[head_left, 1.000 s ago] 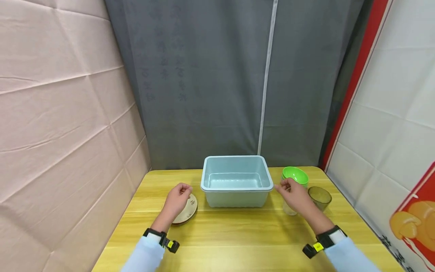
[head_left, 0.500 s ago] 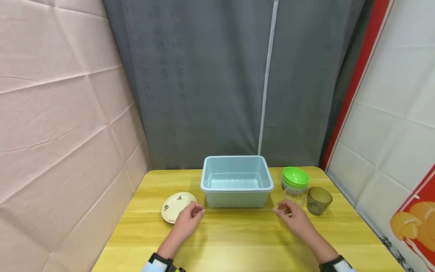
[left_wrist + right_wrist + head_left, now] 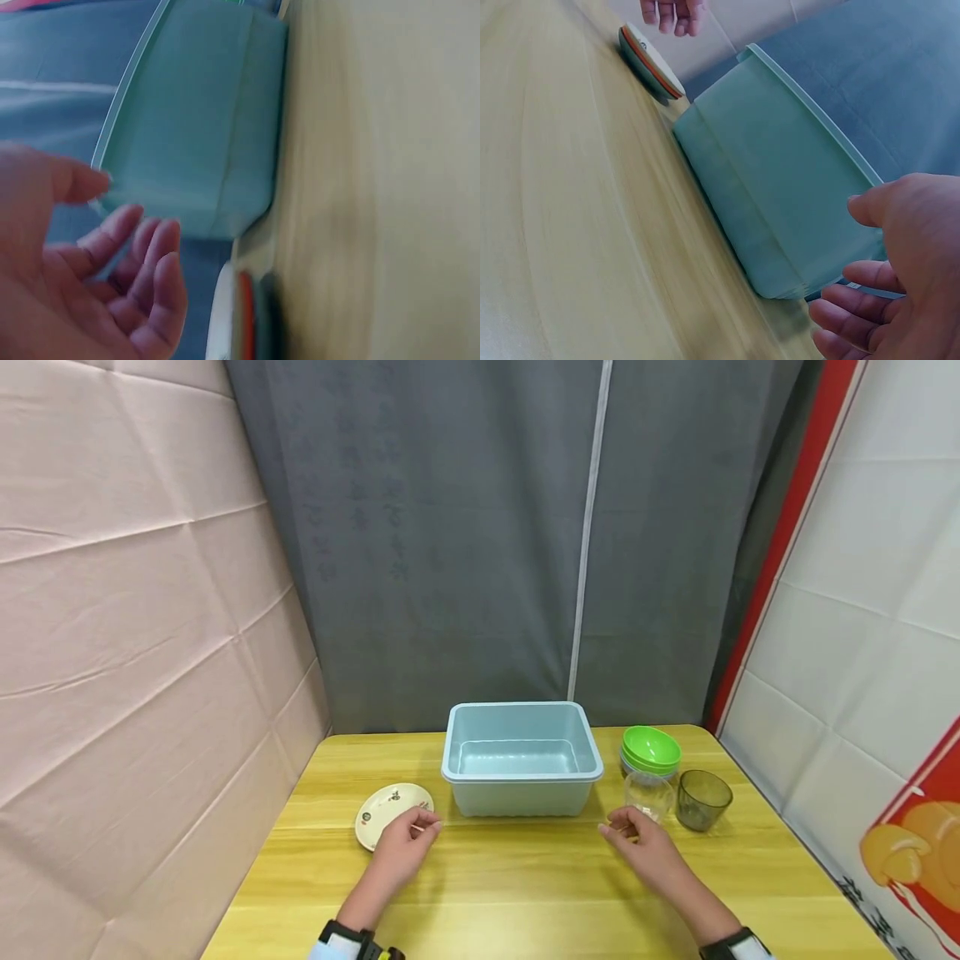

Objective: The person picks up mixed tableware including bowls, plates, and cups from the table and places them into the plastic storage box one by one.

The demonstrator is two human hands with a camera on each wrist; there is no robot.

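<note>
My left hand (image 3: 406, 842) hovers at the near right edge of a stack of plates (image 3: 384, 817), its fingers loosely bent and holding nothing. The top plate is cream with small printed motifs; in the left wrist view an orange and a dark plate (image 3: 268, 322) show beneath it. My right hand (image 3: 643, 847), also holding nothing, is in front of a clear cup (image 3: 649, 789) and partly overlaps it. In the right wrist view, thumb and fingers of the right hand (image 3: 900, 277) are apart. Between the hands, farther back, stands a light blue plastic basin (image 3: 522, 797) with nothing inside.
Behind the clear cup is a stack of bowls (image 3: 651, 745), green on top. A smoky tinted cup (image 3: 703, 802) stands to its right. The wooden table (image 3: 517, 893) ends at a grey curtain (image 3: 450, 568), with pale cloth walls on both sides.
Both hands have drawn back toward the person, mostly in the first half second. The plates, bowls and cups show more fully now; none of them has moved.
</note>
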